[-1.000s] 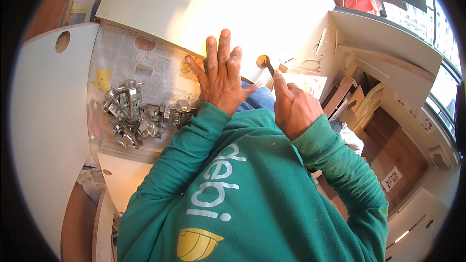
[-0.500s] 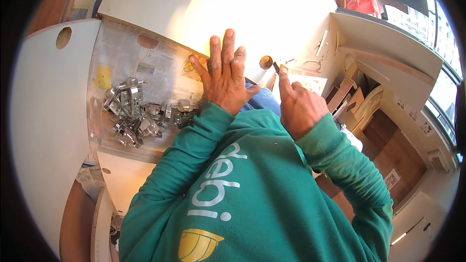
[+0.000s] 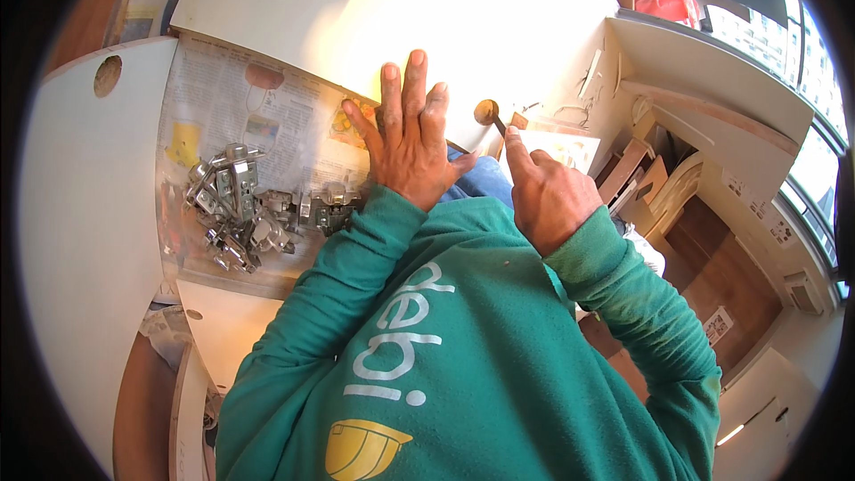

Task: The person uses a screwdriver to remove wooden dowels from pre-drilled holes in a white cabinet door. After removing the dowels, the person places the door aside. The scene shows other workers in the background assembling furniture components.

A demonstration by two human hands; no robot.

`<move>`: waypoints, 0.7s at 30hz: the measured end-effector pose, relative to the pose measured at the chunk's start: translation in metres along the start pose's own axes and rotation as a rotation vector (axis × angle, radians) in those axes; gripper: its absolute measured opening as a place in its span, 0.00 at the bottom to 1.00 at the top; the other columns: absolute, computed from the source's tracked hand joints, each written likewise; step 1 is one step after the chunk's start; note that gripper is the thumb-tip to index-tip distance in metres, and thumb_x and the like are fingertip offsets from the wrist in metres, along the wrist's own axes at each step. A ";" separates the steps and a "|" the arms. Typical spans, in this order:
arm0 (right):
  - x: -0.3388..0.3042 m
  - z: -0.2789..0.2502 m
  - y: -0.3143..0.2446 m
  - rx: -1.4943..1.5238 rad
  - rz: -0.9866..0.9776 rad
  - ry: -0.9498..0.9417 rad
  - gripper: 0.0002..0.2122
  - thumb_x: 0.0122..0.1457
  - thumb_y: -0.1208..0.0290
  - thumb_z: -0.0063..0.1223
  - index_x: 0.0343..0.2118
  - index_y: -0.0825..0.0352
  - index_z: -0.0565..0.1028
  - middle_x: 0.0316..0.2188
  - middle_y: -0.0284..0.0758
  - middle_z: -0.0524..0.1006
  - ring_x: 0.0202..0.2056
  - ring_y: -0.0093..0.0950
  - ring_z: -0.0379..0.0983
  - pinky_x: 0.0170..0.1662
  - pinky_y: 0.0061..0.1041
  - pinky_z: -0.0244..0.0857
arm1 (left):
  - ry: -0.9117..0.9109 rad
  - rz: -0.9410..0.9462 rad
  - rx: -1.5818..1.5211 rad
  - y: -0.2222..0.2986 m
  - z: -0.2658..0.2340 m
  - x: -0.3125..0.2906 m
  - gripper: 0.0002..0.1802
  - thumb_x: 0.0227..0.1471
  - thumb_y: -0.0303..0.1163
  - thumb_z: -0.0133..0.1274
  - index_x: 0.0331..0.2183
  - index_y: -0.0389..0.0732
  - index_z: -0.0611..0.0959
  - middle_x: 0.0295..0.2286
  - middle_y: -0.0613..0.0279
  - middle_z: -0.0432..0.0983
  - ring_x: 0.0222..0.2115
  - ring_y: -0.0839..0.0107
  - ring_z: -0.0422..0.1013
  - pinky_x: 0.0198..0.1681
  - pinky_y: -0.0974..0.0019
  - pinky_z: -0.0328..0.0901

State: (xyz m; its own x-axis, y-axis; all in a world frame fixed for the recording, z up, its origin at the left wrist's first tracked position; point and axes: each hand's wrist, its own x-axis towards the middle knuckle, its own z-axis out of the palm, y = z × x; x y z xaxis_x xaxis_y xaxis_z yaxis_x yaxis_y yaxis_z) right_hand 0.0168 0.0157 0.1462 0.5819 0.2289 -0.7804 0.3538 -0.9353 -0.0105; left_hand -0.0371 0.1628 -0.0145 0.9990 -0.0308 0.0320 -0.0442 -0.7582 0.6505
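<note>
The left hand [image 3: 411, 150] was spread wide, its fingers toward twelve o'clock, over the near edge of the white board [image 3: 276, 0]. The right hand [image 3: 550, 194] was curled around a thin dark tool [image 3: 499, 124], index finger stretched toward it; the fist hid the grip. The tool was at one o'clock, its tip at the round hole [image 3: 485, 111], its long axis running from five to eleven. The left forearm slanted toward one o'clock, the right toward ten.

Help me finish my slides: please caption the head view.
Left hand spread on a white board, right hand holding a dark tool at its round hole, hinges heaped at left.
</note>
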 end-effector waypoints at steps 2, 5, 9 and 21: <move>0.003 0.000 0.000 -0.023 -0.009 0.011 0.26 0.66 0.75 0.43 0.66 0.78 0.61 0.34 0.51 0.80 0.28 0.46 0.82 0.32 0.45 0.77 | -0.009 -0.006 0.013 0.000 0.000 0.000 0.47 0.55 0.71 0.54 0.58 0.40 0.67 0.72 0.43 0.48 0.74 0.42 0.34 0.63 0.17 0.16; 0.009 -0.002 -0.003 -0.069 0.005 0.004 0.26 0.66 0.75 0.44 0.66 0.77 0.62 0.33 0.51 0.80 0.28 0.46 0.82 0.32 0.45 0.77 | 0.022 -0.004 -0.022 0.001 0.000 0.001 0.47 0.54 0.69 0.55 0.58 0.40 0.67 0.72 0.43 0.48 0.74 0.42 0.34 0.64 0.17 0.17; 0.005 -0.007 -0.004 -0.016 0.041 -0.013 0.28 0.62 0.76 0.48 0.67 0.73 0.63 0.33 0.48 0.80 0.30 0.47 0.81 0.34 0.45 0.75 | 0.028 -0.010 0.007 0.001 0.001 0.001 0.46 0.50 0.66 0.60 0.57 0.41 0.68 0.72 0.43 0.48 0.74 0.42 0.34 0.64 0.16 0.19; -0.003 0.005 0.003 0.100 0.066 0.047 0.28 0.60 0.76 0.51 0.65 0.68 0.66 0.34 0.46 0.80 0.33 0.49 0.80 0.37 0.46 0.75 | 0.031 0.000 -0.028 0.002 0.001 0.001 0.49 0.44 0.62 0.65 0.57 0.42 0.67 0.72 0.44 0.46 0.74 0.44 0.33 0.64 0.17 0.19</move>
State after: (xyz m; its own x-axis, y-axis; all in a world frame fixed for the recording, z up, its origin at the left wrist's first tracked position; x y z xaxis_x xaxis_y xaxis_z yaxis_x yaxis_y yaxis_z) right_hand 0.0122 0.0111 0.1454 0.6365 0.1759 -0.7510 0.2397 -0.9705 -0.0242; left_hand -0.0362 0.1608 -0.0141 0.9985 -0.0103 0.0546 -0.0444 -0.7395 0.6717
